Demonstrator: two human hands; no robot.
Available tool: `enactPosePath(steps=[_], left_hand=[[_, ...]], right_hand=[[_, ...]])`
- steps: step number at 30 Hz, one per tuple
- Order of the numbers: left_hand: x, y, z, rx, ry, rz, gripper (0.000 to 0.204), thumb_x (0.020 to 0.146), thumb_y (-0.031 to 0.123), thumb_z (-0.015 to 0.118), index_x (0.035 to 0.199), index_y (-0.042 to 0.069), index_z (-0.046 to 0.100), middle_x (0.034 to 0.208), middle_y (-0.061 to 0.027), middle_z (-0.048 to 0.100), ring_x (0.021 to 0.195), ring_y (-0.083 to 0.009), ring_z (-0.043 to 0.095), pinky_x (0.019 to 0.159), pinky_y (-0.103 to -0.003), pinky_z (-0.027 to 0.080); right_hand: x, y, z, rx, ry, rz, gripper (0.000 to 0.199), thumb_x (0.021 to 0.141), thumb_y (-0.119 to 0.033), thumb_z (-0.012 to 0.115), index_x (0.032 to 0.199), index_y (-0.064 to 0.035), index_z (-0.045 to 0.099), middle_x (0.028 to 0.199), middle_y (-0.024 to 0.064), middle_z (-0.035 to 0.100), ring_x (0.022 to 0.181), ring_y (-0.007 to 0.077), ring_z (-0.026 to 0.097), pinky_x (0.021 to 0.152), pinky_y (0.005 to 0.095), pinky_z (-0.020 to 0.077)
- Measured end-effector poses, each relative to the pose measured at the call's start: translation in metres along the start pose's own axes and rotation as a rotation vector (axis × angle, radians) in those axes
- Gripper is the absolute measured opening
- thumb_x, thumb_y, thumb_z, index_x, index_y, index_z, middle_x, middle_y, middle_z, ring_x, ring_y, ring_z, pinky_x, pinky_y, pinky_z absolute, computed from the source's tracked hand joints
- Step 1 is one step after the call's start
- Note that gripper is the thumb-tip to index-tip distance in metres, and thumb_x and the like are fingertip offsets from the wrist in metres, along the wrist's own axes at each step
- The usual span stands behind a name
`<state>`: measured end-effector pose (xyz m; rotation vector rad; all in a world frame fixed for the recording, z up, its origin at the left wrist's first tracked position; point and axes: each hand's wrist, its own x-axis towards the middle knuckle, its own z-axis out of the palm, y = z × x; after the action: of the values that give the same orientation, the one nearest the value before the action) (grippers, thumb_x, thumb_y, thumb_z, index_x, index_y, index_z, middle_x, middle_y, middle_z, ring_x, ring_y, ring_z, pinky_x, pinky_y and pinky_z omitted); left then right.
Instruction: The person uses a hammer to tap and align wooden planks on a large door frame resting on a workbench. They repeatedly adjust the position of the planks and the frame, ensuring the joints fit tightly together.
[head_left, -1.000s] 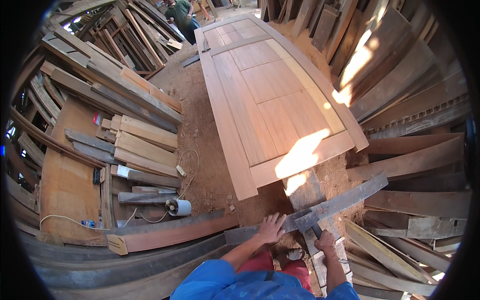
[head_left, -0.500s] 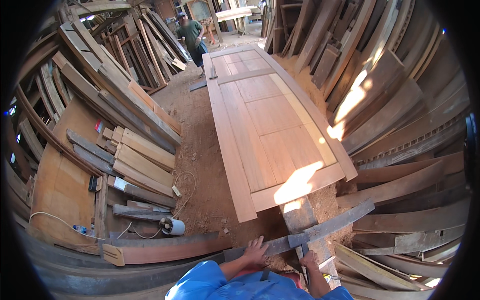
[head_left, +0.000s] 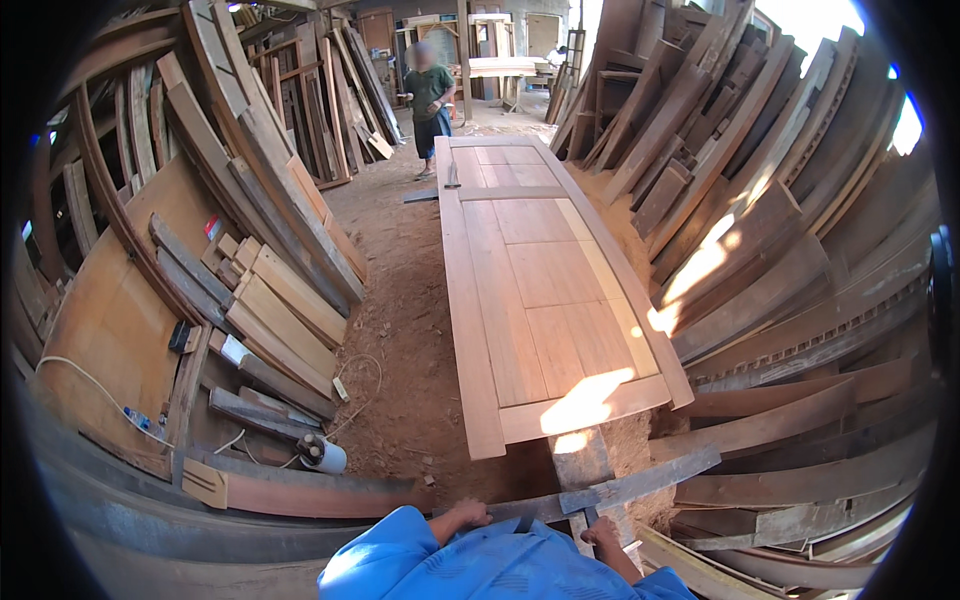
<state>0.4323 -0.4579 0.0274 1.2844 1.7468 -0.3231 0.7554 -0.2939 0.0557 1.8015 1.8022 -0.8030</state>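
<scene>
Both hands are closed on a grey plank [head_left: 600,492].
The left hand [head_left: 468,516] and right hand [head_left: 603,535] are placed below the panelled door [head_left: 540,300].

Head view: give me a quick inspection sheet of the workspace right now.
Surface: dirt floor, strewn with sawdust.
Job's things: grey plank lying crosswise at the near end of the panelled door.
Clutter: short boards stacked at left; white cylinder on the floor.
Grippers: left hand and right hand both rest on the plank; grip unclear.
Cables: white cord across the leaning panel at left.
Surroundings: timber leaning on both sides; a person standing at the door's far end.
</scene>
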Motion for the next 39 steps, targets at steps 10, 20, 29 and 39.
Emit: enactPosePath(steps=[10,20,29,39], left_hand=[[0.022,-0.067,0.035,-0.192,0.143,-0.102,0.058,0.087,0.047,0.057,0.136,0.016,0.059,0.134,-0.0203,0.061,0.125,-0.0408,0.056,0.105,-0.052,0.045],[-0.017,-0.076,0.043,-0.109,0.101,-0.165,0.064,0.086,0.048,0.059,0.142,0.018,0.054,0.141,-0.0200,0.056,0.132,-0.0436,0.050,0.108,-0.058,0.039],[-0.025,-0.070,0.019,-0.134,0.077,-0.162,0.063,0.085,0.040,0.064,0.140,0.011,0.054,0.141,-0.0199,0.056,0.131,-0.0396,0.053,0.106,-0.053,0.044],[-0.076,-0.098,0.033,-0.210,0.352,-0.428,0.072,0.089,0.046,0.067,0.145,0.009,0.044,0.152,-0.0225,0.038,0.143,-0.0399,0.033,0.116,-0.054,0.029]], right_hand=[[-0.008,-0.007,0.019,0.046,-0.040,-0.054,0.051,0.063,-0.018,0.074,0.110,0.0016,0.070,0.121,0.0229,0.068,0.116,0.0338,0.066,0.096,0.0410,0.0546],[-0.001,0.007,0.026,0.075,-0.035,-0.043,0.047,0.061,-0.017,0.075,0.102,0.0037,0.071,0.112,0.0232,0.071,0.110,0.0344,0.069,0.091,0.0406,0.0572],[0.000,0.005,0.028,0.049,-0.039,-0.017,0.046,0.062,-0.017,0.075,0.103,0.0026,0.071,0.115,0.0226,0.071,0.112,0.0333,0.068,0.092,0.0410,0.0566],[0.011,0.002,0.033,0.097,-0.024,-0.030,0.048,0.063,-0.018,0.075,0.104,0.0053,0.070,0.112,0.0240,0.071,0.111,0.0347,0.069,0.093,0.0415,0.0557]])
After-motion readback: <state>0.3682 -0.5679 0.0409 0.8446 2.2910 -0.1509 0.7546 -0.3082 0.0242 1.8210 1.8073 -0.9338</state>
